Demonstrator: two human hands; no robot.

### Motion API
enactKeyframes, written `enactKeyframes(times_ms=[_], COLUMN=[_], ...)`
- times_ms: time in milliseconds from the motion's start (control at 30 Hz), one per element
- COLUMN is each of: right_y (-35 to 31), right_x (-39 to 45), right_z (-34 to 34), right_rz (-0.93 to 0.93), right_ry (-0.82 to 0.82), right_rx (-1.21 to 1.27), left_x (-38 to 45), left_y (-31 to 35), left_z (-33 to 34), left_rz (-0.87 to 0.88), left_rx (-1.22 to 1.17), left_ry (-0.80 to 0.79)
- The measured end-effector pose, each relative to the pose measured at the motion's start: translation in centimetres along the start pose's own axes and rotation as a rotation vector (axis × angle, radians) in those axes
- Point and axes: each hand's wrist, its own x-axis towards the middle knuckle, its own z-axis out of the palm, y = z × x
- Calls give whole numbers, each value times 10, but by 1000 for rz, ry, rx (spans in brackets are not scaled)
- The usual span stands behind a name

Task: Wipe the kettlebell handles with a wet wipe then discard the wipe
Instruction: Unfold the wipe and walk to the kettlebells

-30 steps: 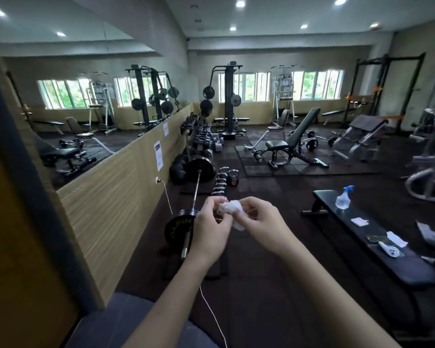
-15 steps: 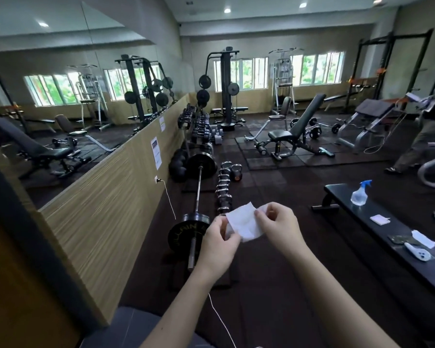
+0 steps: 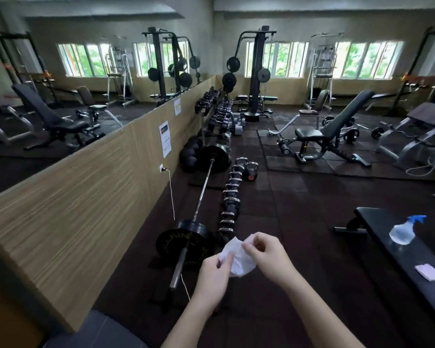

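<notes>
A white wet wipe (image 3: pixel 237 259) is held between both hands in front of me, partly unfolded and crumpled. My left hand (image 3: pixel 215 280) pinches its lower left edge. My right hand (image 3: pixel 268 254) pinches its upper right edge. A row of several black kettlebells with chrome handles (image 3: pixel 230 197) runs along the dark floor straight ahead, beyond the hands. The nearest kettlebell is partly hidden behind the wipe.
A loaded barbell (image 3: pixel 199 204) lies left of the kettlebells, beside a wooden wall panel (image 3: pixel 86 197). A black bench (image 3: pixel 407 252) at right carries a spray bottle (image 3: pixel 403 231) and a wipe packet (image 3: pixel 428 272). A white cable (image 3: pixel 172 197) hangs from a wall socket.
The wipe went from a small wad to an opened sheet, and now hangs crumpled between my hands. The view has moved closer to the kettlebell row and tilted down.
</notes>
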Motion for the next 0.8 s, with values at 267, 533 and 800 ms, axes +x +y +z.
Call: enactKeyframes(times_ms=[267, 533, 800], right_y=[89, 157, 244], right_x=[118, 247, 450], right_z=[-83, -110, -102], right_rz=[159, 245, 267], right_ry=[-158, -183, -259], right_rx=[-1, 40, 45], left_x=[109, 230, 437], left_y=[-23, -3, -48], left_z=[109, 159, 195], left_rz=[-105, -138, -220], left_rx=[-44, -70, -32], left_ry=[45, 74, 117])
